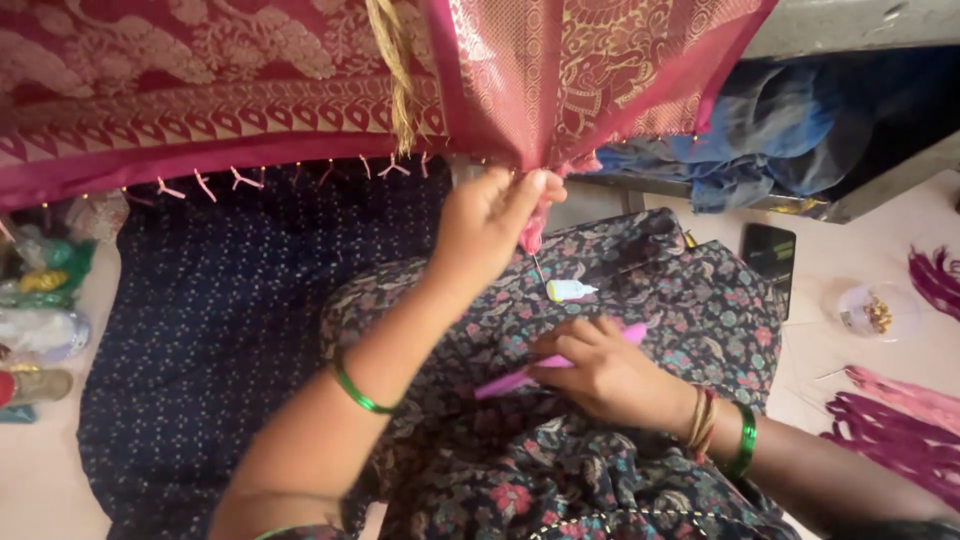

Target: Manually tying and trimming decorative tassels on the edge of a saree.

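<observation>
Lap: floral dress [600, 470], small glue bottle [570, 290] resting on it
Right hand [600, 375]: fingers wrapped round pink tool [530, 375]
Left hand [490, 225]: pinching pink tassel [533, 232] on saree edge [560, 90]

Black phone [768, 255], perhaps bead dish [872, 310]

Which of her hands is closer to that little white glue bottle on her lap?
Right. The right hand holds a pink tool just below the white bottle; the left hand pinches the pink fabric edge above it.
</observation>
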